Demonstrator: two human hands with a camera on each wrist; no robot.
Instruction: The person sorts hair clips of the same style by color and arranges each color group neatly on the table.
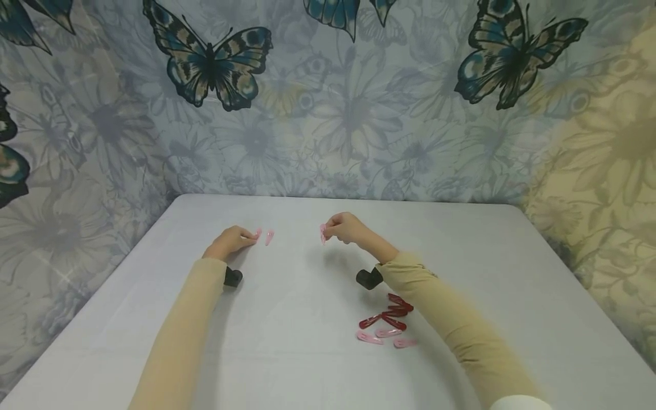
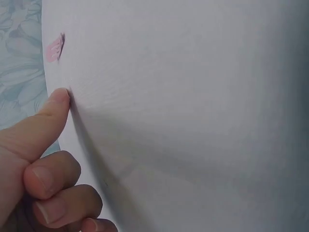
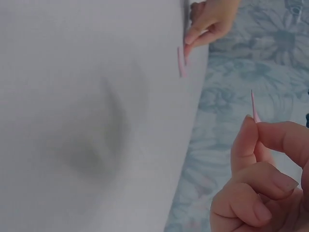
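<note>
Pink hair clips [image 1: 323, 229] appear to be mid-placement; the next move likely calls for gently lowering the one the right hand [image 1: 349, 228] pinches above the white table [image 1: 287, 353]. Six are pink: that one, one at the left hand [image 1: 230, 240], which may grip or only touch it (I cannot tell), another just beside, and three near about five overlapping red clips [image 1: 370, 322].

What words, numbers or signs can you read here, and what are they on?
None: no word, label, brand or number can be read.
Pink hair clip in the left wrist view: pale marks, too blurred to tell if they are letters.
Dark red hair clips: too small to read any lettering.
Backdrop: butterflies and flowers, no readable writing.
</note>
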